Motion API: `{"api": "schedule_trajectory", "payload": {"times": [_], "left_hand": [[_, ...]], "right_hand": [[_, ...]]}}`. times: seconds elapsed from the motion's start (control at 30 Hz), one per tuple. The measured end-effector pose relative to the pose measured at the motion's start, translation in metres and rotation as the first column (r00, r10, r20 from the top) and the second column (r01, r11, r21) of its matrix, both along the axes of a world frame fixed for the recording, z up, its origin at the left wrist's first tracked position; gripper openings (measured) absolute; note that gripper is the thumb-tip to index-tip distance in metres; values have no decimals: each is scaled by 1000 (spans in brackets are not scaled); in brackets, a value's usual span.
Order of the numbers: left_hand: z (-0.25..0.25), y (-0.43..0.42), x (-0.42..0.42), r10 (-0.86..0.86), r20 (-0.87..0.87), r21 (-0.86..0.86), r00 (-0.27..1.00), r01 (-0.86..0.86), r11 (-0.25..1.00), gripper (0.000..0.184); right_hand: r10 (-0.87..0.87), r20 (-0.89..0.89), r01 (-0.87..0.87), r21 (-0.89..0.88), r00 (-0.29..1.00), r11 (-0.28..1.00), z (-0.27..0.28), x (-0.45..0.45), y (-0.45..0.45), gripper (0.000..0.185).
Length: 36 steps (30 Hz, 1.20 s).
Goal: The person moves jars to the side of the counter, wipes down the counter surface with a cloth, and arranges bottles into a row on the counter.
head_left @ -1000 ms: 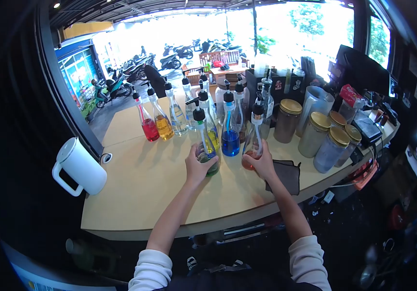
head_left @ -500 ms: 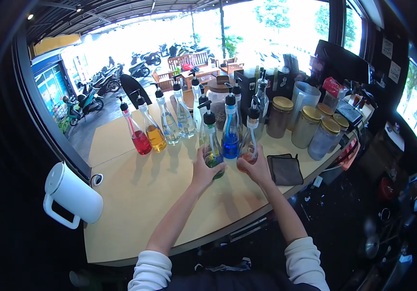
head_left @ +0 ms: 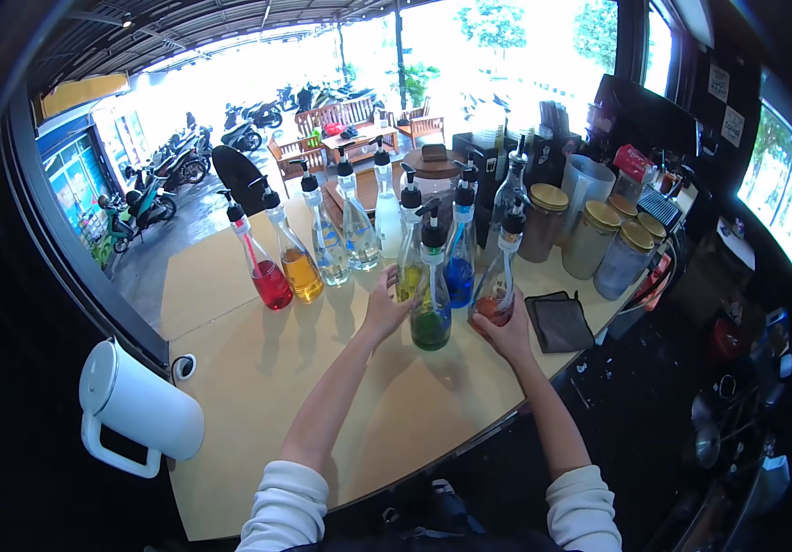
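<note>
My left hand (head_left: 388, 305) is open beside the green pump bottle (head_left: 431, 322), its fingertips near the yellow pump bottle (head_left: 409, 276) behind; any contact is hard to make out. My right hand (head_left: 508, 333) is wrapped round the lower part of a pump bottle with orange-red liquid (head_left: 493, 304), which stands on the wooden table (head_left: 322, 405). Between and behind these bottles is a blue pump bottle (head_left: 459, 278). Further left, a red bottle (head_left: 271, 285), an amber bottle (head_left: 303, 276) and several clear bottles (head_left: 331, 262) form a slanting row.
A white pitcher (head_left: 143, 400) is at the left edge. On the right are a dark folded cloth (head_left: 559, 322), several gold-lidded jars (head_left: 589, 244) and a clear jug (head_left: 583, 198). A tall spouted bottle (head_left: 510, 189) stands behind my right hand.
My left hand has let go of the green bottle and moved left and back toward the yellow one. My right hand still holds the orange-red bottle. The view has shifted.
</note>
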<state>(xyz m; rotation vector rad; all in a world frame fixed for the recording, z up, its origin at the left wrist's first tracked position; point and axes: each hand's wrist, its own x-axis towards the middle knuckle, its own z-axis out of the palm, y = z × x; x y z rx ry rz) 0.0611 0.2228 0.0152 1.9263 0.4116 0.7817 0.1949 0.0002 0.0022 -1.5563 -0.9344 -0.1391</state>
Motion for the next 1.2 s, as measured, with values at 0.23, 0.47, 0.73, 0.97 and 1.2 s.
{"api": "schedule_trajectory", "payload": {"times": [0.23, 0.47, 0.73, 0.97, 1.2], "left_hand": [[12, -1, 12, -4, -96, -16, 995, 2, 1000, 75], [5, 8, -16, 46, -93, -17, 995, -47, 999, 70], [21, 16, -125, 201, -7, -47, 979, -202, 978, 76], [19, 53, -214, 388, 15, -158, 922, -381, 911, 72], [11, 122, -250, 561, -51, 63, 826, -558, 827, 74]], "right_hand": [[41, -28, -41, -16, 999, 999, -2, 0, -1, 87], [82, -49, -78, 75, 995, 994, 1, -4, -1, 91], [-349, 468, 359, 72, 812, 931, 12, -17, -9, 70], [369, 296, -347, -125, 881, 929, 61, -114, 39, 39], [718, 256, -443, -640, 647, 628, 10, -174, 179, 49]]}}
